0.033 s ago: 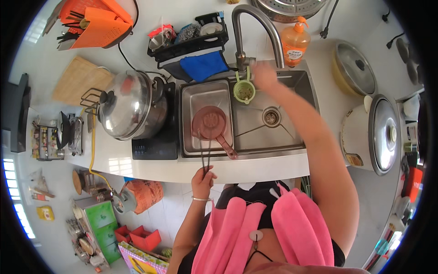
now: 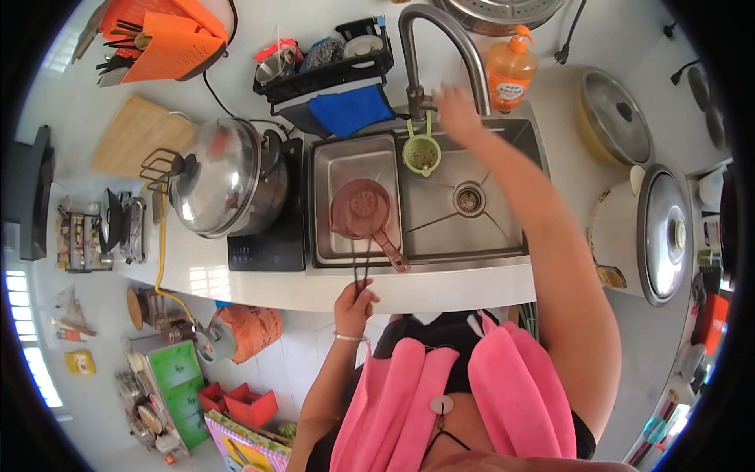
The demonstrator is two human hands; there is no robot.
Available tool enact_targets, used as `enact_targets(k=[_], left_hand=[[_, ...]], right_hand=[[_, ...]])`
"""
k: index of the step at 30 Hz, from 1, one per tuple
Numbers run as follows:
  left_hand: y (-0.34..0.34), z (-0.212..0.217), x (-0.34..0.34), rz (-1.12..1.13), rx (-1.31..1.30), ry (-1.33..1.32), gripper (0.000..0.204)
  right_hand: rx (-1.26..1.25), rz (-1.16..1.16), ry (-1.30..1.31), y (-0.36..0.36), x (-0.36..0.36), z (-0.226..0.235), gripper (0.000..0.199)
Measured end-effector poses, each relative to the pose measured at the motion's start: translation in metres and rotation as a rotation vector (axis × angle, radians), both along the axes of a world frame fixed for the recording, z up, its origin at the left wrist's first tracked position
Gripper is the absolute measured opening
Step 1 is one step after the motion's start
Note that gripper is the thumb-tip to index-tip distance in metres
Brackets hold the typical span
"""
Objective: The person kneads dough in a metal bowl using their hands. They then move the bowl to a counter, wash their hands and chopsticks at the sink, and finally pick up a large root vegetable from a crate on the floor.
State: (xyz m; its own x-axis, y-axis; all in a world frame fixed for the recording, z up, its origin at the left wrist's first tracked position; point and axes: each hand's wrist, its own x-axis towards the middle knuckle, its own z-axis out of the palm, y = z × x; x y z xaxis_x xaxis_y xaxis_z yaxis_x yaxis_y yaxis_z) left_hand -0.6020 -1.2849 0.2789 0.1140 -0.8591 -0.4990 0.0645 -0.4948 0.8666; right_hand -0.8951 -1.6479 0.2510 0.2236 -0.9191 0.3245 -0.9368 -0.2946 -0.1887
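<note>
While the left hand (image 2: 355,303) is clenching dark chopsticks (image 2: 362,263) over the brown ladle (image 2: 363,212) in the sink (image 2: 503,236), the right hand (image 2: 458,112) is reaching for the faucet (image 2: 440,47), its finger state unclear; a sudden gush may be splashing off the ladle.

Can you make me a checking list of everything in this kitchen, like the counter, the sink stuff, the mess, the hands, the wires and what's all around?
Surface: white counter with a steel sink set in it.
Job's things: dark chopsticks reaching to a brown scoop lying in the sink tray; green strainer cup hanging at the tap.
Clutter: lidded steel pot on the black cooktop, orange soap bottle, rice cooker, blue cloth, wooden board.
Hands: left hand holds the chopsticks; right hand is at the tap.
Cables: black cord behind the pot, yellow cord over the counter edge.
Surroundings: floor with boxes and an orange bag.
</note>
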Motion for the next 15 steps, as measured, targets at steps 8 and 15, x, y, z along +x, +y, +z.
enact_targets(k=[8,15], left_hand=[[-0.063,0.014,-0.066,-0.125,0.061,0.201,0.022],[-0.109,-0.008,-0.110,-0.298,0.136,0.364,0.019]], right_hand=[[0.251,0.198,-0.690,-0.085,-0.036,-0.054,0.028],[-0.075,0.108,-0.247,-0.079,-0.090,-0.070,0.033]])
